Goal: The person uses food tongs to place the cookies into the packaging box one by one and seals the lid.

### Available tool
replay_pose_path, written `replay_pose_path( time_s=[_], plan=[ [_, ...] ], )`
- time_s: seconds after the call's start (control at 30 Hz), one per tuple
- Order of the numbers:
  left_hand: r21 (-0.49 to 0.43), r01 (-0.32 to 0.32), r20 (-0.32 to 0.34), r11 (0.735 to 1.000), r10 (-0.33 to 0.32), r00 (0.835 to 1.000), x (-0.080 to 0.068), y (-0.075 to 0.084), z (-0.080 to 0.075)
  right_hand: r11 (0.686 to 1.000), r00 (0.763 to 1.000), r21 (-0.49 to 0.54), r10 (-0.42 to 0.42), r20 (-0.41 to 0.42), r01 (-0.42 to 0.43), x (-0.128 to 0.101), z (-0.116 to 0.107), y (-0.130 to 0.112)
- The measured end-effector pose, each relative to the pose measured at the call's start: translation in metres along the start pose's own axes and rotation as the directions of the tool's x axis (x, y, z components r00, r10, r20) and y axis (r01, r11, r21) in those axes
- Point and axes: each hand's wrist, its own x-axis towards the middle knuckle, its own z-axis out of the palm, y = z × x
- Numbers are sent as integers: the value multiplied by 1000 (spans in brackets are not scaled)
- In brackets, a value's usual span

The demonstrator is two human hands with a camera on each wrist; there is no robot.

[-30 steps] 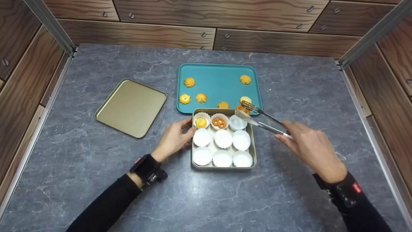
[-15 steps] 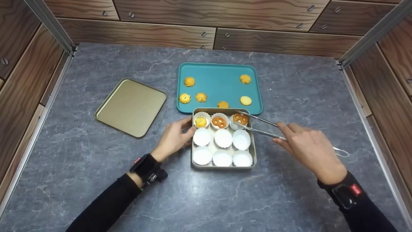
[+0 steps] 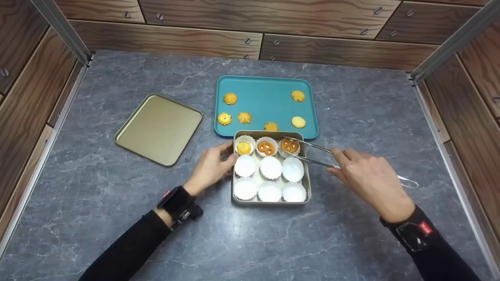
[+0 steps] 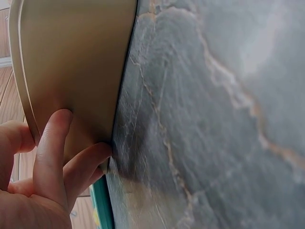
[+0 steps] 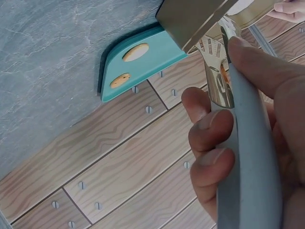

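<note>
A square metal tin (image 3: 308,183) holds several white paper cups. Its far row has a yellow cookie (image 3: 243,147) and two pretzel cookies (image 3: 266,148) (image 3: 289,145). My right hand (image 3: 338,160) grips metal tongs (image 3: 314,155), whose tips lie on either side of the right pretzel cookie in the far-right cup. In the right wrist view my fingers (image 5: 212,138) curl round the tongs (image 5: 238,143). My left hand (image 3: 228,158) holds the tin's left wall, where its fingers (image 4: 52,143) press on the tin (image 4: 76,62).
Just behind the tin lies a teal tray (image 3: 265,88) with several loose cookies, such as a pale round cookie (image 3: 298,122). A gold lid (image 3: 159,129) sits at the left on the grey marble counter (image 3: 250,242). Wooden walls enclose the counter.
The tongs carried a pretzel cookie from the tray's front edge into the tin's far-right cup and lowered it there. My right hand shifted left. The left hand stayed put.
</note>
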Motion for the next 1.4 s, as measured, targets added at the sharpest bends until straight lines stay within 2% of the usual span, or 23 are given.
replay_pose_path(
  time_s=[0.23,0.43,0.6,0.8,0.93,1.1,1.4],
  plan=[
    [-11,8,14,1000,-8,1000,-1,2,0,1000,1000,-7,6,9,-6,2,1,-2],
    [-10,13,8,1000,-13,1000,-1,1,-1,994,998,99,54,6,-55,1,2,5],
    [20,-6,-2,1000,6,1000,-1,1,-1,971,990,211,128,-61,-112,-2,8,18],
    [49,-28,-14,998,29,999,-2,2,-1,957,970,222,215,-115,-186,-5,24,37],
    [47,-31,-12,998,32,999,-1,2,-1,949,963,219,252,-99,-226,-6,36,44],
    [48,-26,-13,999,26,1000,-1,1,-1,945,966,223,255,-50,-238,-5,49,47],
    [45,-9,-7,999,10,1000,-1,0,0,926,957,247,290,24,-286,1,62,49]
  ],
)
